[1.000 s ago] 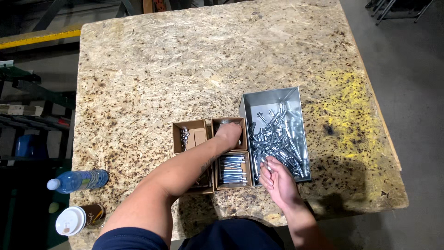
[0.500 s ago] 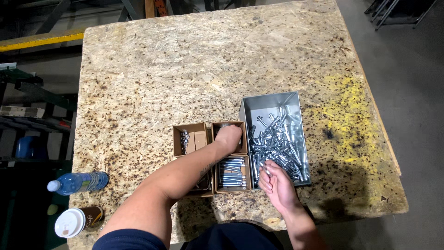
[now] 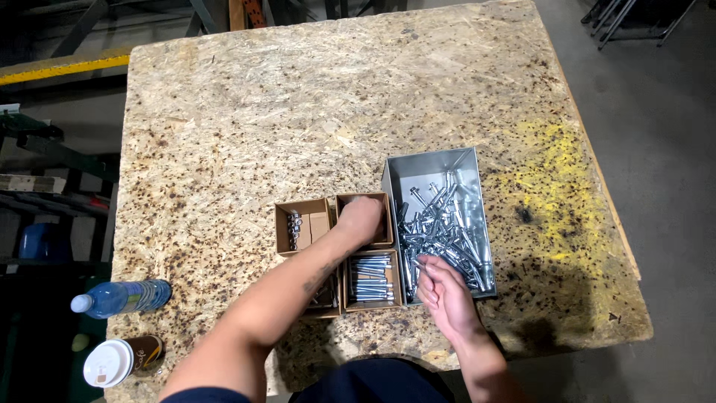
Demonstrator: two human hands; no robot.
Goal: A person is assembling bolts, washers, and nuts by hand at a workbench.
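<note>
Reaching: left hand (image 3: 361, 218) (grip unclear) in 1 of 4 boxes (image 3: 309, 221); right hand (image 3: 445, 292) pinching bolt (image 3: 419, 263).

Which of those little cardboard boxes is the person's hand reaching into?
The far right cardboard box, beside the metal tray. The left hand covers its opening; the other boxes are uncovered.

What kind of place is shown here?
Probably a workshop or warehouse: a rough chipboard worktable, a metal bin of loose bolts, and small cardboard boxes for sorted hardware.
</note>
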